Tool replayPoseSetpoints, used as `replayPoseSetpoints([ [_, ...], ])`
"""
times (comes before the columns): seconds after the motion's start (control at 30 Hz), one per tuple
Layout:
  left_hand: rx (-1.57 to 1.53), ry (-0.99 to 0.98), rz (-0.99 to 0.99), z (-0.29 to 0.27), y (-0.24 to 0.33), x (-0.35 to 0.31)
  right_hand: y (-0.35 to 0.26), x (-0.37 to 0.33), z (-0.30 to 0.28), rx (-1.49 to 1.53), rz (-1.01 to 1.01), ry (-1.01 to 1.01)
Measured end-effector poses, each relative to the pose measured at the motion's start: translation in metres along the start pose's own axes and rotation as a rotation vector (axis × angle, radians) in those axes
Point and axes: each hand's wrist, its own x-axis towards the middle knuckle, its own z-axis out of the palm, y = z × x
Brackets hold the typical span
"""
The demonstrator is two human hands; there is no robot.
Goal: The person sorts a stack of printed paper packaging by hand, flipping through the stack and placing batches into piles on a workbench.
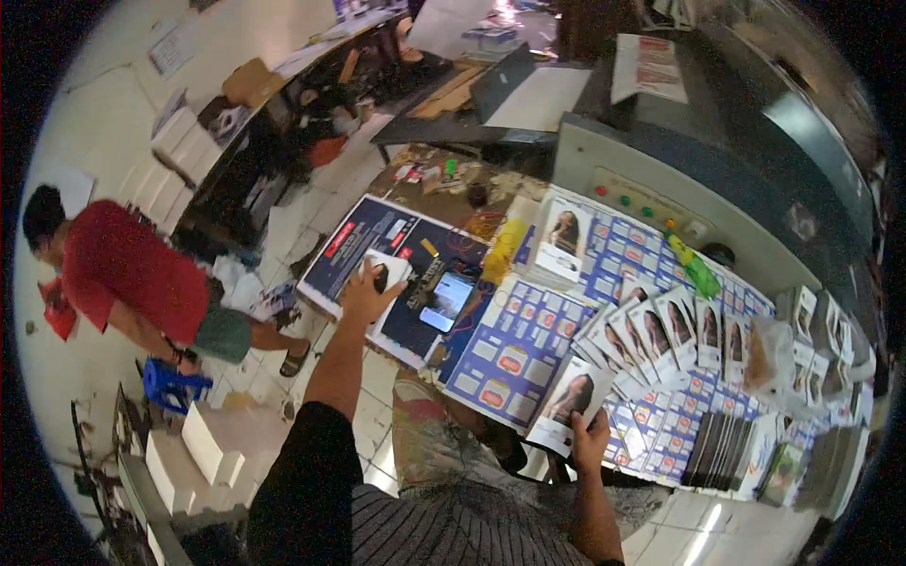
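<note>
My left hand [371, 296] lies with spread fingers on a white leaflet [386, 271] printed with a person's picture, on the dark printed sheet [354, 236] at the table's left. Closed on the lower right edge of a similar leaflet [572, 396] is my right hand [591, 440], over the front edge of the blue patterned sheet [510, 363]. Beyond it, several leaflets [651, 332] spread out in an overlapping fan. A neat stack of leaflets [563, 243] stands farther back. Between my hands a phone [447, 302] rests with its screen lit.
Dark-edged stacks [722, 449] and a clear plastic bag [772, 351] occupy the table's right. A green bottle [694, 267] lies before a grey machine [618, 160] with coloured buttons. At left, a person in a red shirt [142, 269] bends beside a blue stool [174, 387] and white stacks [222, 443].
</note>
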Motion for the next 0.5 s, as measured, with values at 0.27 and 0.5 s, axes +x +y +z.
replayPoseSetpoints([
  [0.27, -0.408, 0.616, 0.426, -0.071, 0.112, -0.003, -0.009, 0.003, -0.003, 0.058, 0.018, 0.014],
  [0.5, -0.397, -0.154, 0.226, 0.036, 0.313, 0.052, -0.003, 0.001, -0.007, 0.004, 0.132, -0.045],
])
